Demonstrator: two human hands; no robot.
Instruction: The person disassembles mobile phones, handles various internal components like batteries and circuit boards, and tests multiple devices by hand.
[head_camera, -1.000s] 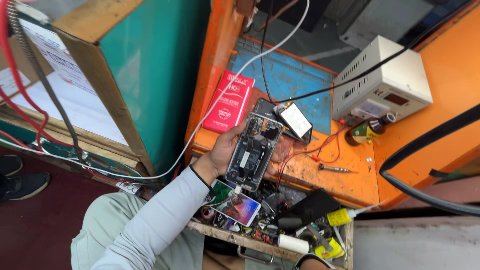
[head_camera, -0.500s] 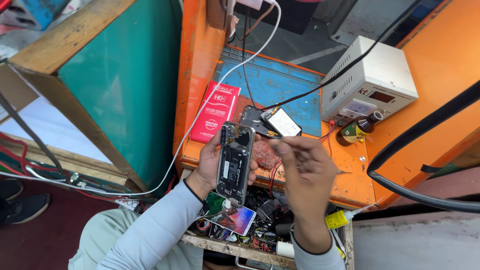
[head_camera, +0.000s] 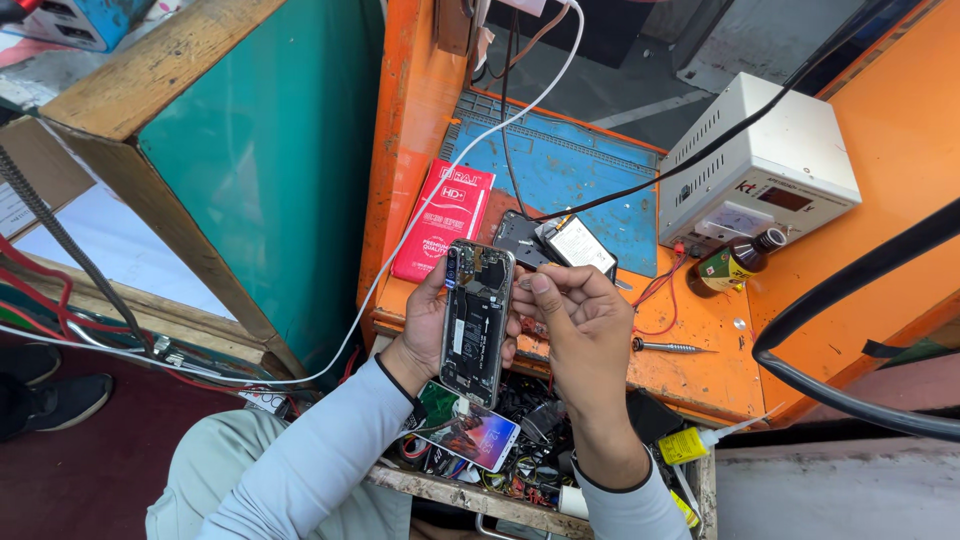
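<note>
Here, left hand (head_camera: 432, 325) grip closed round opened phone (head_camera: 476, 320), right hand (head_camera: 580, 325) pinched beside its edge, orange bench (head_camera: 700, 350) crowded.

The phone (head_camera: 475, 322) has its back cover off, so its inside parts show. It has a silver frame, a long grey battery in the middle and small dark parts at the top. It stands almost upright, tipped a little, held up above the front edge of the orange bench.

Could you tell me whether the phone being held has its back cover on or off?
Off: the slim grey phone shows bare internal parts.
</note>
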